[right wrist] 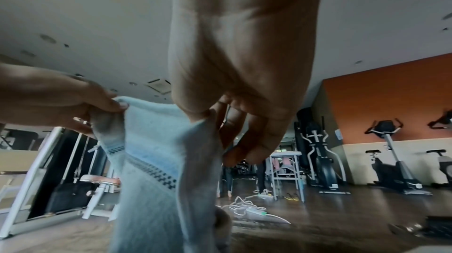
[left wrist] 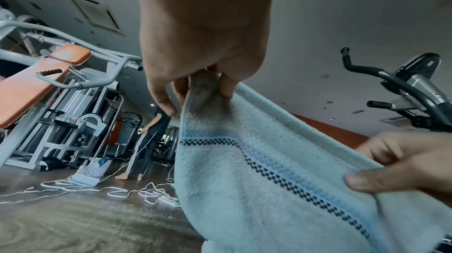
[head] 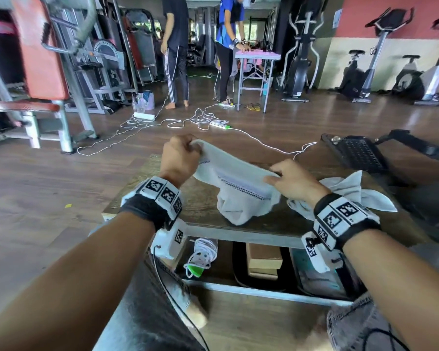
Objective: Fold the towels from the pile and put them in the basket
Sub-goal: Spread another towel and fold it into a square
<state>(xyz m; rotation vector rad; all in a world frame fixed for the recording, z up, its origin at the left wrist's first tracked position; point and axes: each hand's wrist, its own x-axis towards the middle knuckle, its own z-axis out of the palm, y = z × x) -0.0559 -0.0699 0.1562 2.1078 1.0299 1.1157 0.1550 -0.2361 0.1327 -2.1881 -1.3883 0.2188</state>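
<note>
A white towel (head: 235,178) with a blue and black checked stripe hangs stretched between both hands above the low wooden table (head: 203,206). My left hand (head: 181,154) pinches its far left corner. My right hand (head: 288,179) pinches the near right corner. The towel's lower part sags onto the table. In the left wrist view the left hand (left wrist: 203,87) grips the bunched towel (left wrist: 257,179) edge. In the right wrist view the right hand (right wrist: 220,121) pinches the towel (right wrist: 156,170). More white towels (head: 350,196) lie crumpled at the table's right. A black basket (head: 357,153) stands at the far right.
Under the table a shelf holds a coiled power strip (head: 202,252) and boxes (head: 264,260). White cables (head: 178,120) trail over the wooden floor ahead. Two people (head: 178,46) stand by a far table; gym machines (head: 48,72) stand left, exercise bikes (head: 365,72) right.
</note>
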